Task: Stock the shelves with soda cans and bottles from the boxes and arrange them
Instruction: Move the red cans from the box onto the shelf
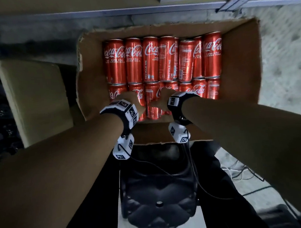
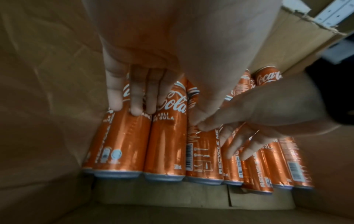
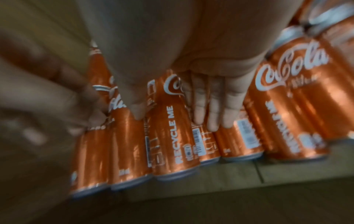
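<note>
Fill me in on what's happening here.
A person is reaching with both hands into an open cardboard box of red Coca-Cola cans lying on their sides in two rows. The left hand and right hand rest with fingers laid on cans in the near row. No can has been lifted out yet; a metal shelf rail is beyond the box.

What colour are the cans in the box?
Red with white lettering, clearest in the head view: cans in the box.
</note>
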